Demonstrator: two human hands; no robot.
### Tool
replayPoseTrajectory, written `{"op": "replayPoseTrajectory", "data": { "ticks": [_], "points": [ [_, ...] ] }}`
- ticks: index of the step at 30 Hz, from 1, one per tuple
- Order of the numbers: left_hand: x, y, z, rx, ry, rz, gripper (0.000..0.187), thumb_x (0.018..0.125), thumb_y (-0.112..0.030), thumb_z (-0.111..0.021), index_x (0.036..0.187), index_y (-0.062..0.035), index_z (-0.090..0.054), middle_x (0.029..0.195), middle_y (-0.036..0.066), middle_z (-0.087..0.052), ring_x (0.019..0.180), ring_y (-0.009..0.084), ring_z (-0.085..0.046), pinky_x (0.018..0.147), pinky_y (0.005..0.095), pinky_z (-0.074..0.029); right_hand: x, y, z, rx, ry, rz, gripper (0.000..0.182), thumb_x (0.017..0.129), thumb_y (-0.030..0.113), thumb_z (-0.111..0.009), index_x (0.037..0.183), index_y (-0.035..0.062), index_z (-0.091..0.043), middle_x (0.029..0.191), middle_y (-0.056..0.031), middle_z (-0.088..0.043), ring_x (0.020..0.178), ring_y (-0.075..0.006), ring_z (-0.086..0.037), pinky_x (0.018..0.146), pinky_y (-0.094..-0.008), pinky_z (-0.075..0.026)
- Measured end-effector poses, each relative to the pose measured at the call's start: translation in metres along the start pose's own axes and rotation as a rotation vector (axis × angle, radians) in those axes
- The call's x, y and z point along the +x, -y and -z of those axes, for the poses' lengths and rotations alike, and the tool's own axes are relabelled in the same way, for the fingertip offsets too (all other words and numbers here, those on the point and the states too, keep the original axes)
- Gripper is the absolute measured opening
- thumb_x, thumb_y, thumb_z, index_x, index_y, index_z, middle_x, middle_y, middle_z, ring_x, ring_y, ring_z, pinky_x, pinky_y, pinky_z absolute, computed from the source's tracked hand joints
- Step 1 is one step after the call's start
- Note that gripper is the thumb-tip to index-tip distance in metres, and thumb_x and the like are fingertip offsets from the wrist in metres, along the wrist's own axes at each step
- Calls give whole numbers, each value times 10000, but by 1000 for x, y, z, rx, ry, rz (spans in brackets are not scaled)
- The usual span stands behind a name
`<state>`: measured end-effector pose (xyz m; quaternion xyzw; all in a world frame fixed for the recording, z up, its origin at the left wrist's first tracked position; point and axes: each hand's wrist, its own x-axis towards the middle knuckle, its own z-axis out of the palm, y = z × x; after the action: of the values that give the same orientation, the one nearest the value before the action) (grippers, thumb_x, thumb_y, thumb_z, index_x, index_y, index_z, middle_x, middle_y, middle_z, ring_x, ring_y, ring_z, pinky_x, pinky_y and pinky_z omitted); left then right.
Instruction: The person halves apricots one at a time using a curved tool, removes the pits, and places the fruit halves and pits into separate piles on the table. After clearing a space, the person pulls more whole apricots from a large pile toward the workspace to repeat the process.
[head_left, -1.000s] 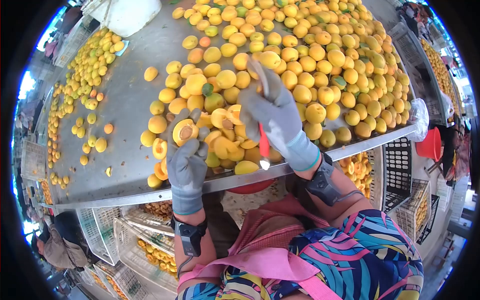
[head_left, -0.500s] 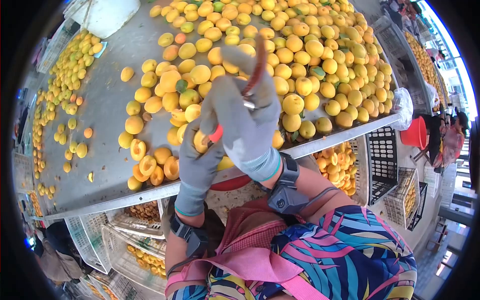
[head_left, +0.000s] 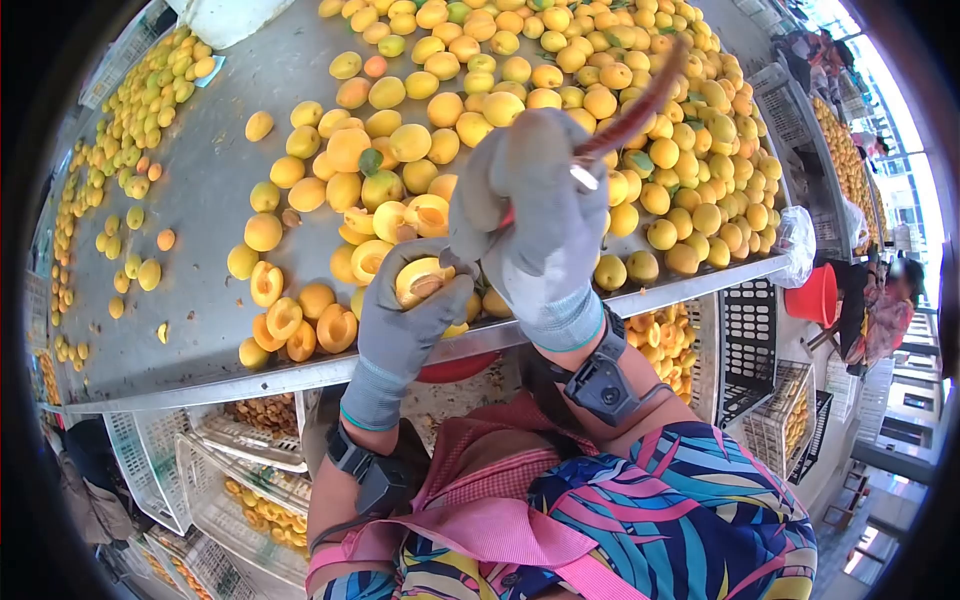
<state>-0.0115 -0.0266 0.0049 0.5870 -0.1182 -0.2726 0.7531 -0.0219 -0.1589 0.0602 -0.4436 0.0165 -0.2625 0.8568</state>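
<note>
My left hand (head_left: 410,315), in a grey glove, is closed around an apricot half (head_left: 423,281) whose orange cut face shows. Up and to the right, my gloved right hand (head_left: 535,205) grips a tool with a curved red handle (head_left: 640,110) and a shiny metal band; its working end is hidden by the fingers. Just beyond my left hand lie open apricot halves (head_left: 427,215). More halves (head_left: 284,319) rest cut face up near the table's front edge. Whole apricots (head_left: 410,142) are spread behind both hands.
The metal table (head_left: 215,270) has a raised front rim. A greener pile of apricots (head_left: 150,105) lies at the left. Below the rim stand crates, one with apricot halves (head_left: 665,345). A red bucket (head_left: 812,297) and another person (head_left: 885,310) are at the right.
My hands have moved apart, the right one going right with the red-handled tool. The cut face of the apricot half in my left hand now shows. The whole view has shifted slightly.
</note>
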Motion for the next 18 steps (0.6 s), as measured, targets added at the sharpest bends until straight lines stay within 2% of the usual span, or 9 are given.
{"op": "replayPoseTrajectory", "data": {
  "ticks": [1,2,7,10,12,15,16,18],
  "points": [
    [1,-1,-1,34,5,22,290,789,-18,-675,1046,-36,-544,905,38,-610,713,69,-556,613,207,-478,2,6,-1,-31,-37,50,148,869,117,-587,928,-8,-533,668,-16,-577,534,-61,-540,481,-195,-423],
    [1,0,-1,32,7,22,290,789,-18,-675,1046,-36,-544,905,38,-610,713,69,-556,613,207,-478,1,8,-4,26,8,82,143,866,118,-596,874,-3,-519,641,-22,-570,484,-66,-527,439,-197,-403],
    [0,3,-4,-55,-50,92,316,781,-28,-696,1055,-24,-540,873,27,-607,637,57,-539,558,188,-464,-7,-4,-7,103,-16,127,159,847,106,-627,858,-7,-516,626,-27,-560,475,-70,-532,431,-199,-398],
    [1,15,-3,-128,-57,13,325,781,-42,-704,1060,-25,-538,870,22,-607,644,50,-539,550,187,-461,-10,-8,-4,51,24,93,174,824,107,-670,845,5,-531,651,-13,-561,528,-54,-535,469,-194,-400],
    [1,20,-2,-95,-75,7,332,783,-45,-706,1068,-26,-536,869,19,-606,645,47,-539,549,189,-463,-12,-7,-6,-189,22,70,161,791,79,-695,824,24,-548,684,11,-554,591,-36,-511,518,-195,-394],
    [0,22,1,-54,-81,30,350,782,-57,-716,1079,-26,-534,867,15,-605,644,43,-540,547,192,-466,-13,-3,-9,-194,30,13,152,771,62,-704,791,37,-555,695,31,-534,626,-30,-479,547,-201,-380],
    [0,23,3,-48,-72,55,360,779,-67,-723,1083,-25,-534,865,14,-605,642,41,-541,546,193,-467,-11,-8,-8,-116,103,78,154,775,63,-699,765,40,-547,680,42,-506,608,-29,-460,530,-203,-367],
    [-1,27,5,-84,-60,60,364,777,-74,-728,1083,-25,-537,857,12,-604,624,41,-536,534,191,-460,-10,-11,-9,-153,96,62,158,783,73,-696,757,41,-543,671,48,-497,606,-25,-457,526,-201,-362]
  ]
}}
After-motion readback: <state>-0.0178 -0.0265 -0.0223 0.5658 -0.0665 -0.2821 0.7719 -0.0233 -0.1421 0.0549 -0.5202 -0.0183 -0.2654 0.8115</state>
